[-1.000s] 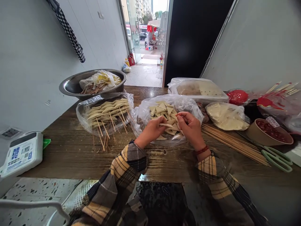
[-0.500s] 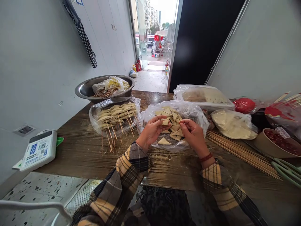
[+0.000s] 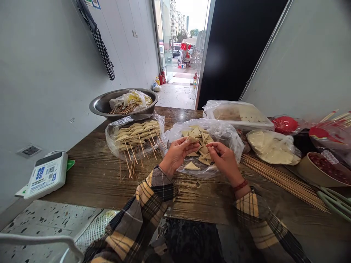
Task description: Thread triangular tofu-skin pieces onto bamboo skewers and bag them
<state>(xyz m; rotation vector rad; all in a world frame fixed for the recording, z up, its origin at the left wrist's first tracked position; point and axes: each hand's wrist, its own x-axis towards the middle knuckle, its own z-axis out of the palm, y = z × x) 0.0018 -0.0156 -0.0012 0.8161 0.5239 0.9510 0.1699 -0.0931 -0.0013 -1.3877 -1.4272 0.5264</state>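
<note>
My left hand (image 3: 174,156) pinches a pale tan triangle of tofu skin (image 3: 193,139) between thumb and fingers. Opposite it, my right hand (image 3: 224,160) is closed in a pinch on a thin bamboo skewer (image 3: 206,142), mostly hidden by the fingers. Both hands hover over an opened clear plastic bag (image 3: 233,137) with a heap of loose tofu triangles (image 3: 203,150) in it. One single triangle (image 3: 192,166) lies at the bag's near edge. To the left, finished-looking rows of skewered tofu triangles (image 3: 134,136) rest in another bag, sticks pointing toward me.
A bundle of bamboo skewers (image 3: 285,184) lies right of my right hand. Behind are a metal basin (image 3: 95,106), a wrapped white tray (image 3: 263,122) and a bag of pale rounds (image 3: 274,146). A bowl (image 3: 312,168) stands far right, a white payment device (image 3: 46,175) far left.
My right hand has shifted slightly left, closer to my left hand. The tofu triangle in my left hand has tilted and risen a little. The view has moved slightly.
</note>
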